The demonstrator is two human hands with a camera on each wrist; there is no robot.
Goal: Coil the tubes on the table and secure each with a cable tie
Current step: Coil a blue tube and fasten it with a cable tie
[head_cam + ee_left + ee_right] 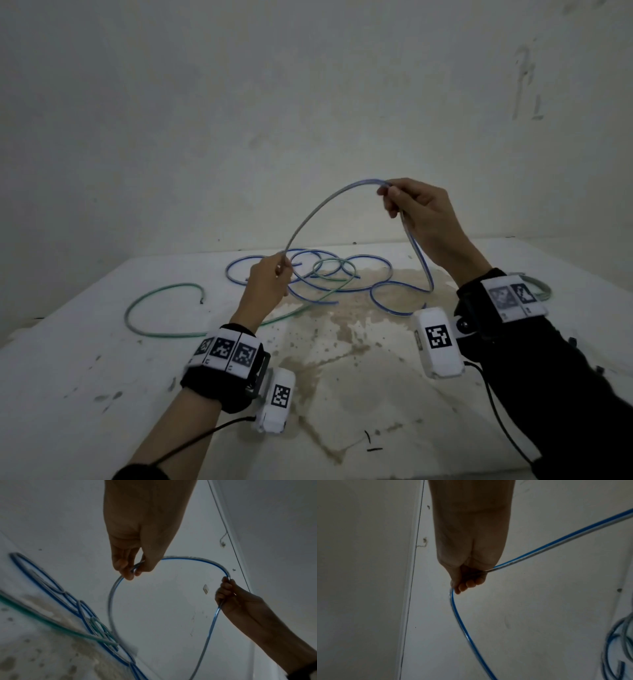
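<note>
A clear tube with a blue stripe (317, 209) arches above the table between both hands. My left hand (270, 279) pinches the tube near one end, low over the tangle; the pinch also shows in the left wrist view (132, 568). My right hand (407, 202) is raised higher and grips the tube (539, 550) in curled fingers (467, 584); from there it drops to the table (423, 270). The rest of the blue tube lies in loose loops (308, 270) on the table. A green-striped tube (154, 301) lies tangled with it at the left.
The white table (102, 377) has a large brown stain (342, 329) in its middle. A wall rises right behind the table's far edge. Another grey tube coil (541, 287) peeks out behind my right wrist. Two small dark bits (371, 442) lie near the front.
</note>
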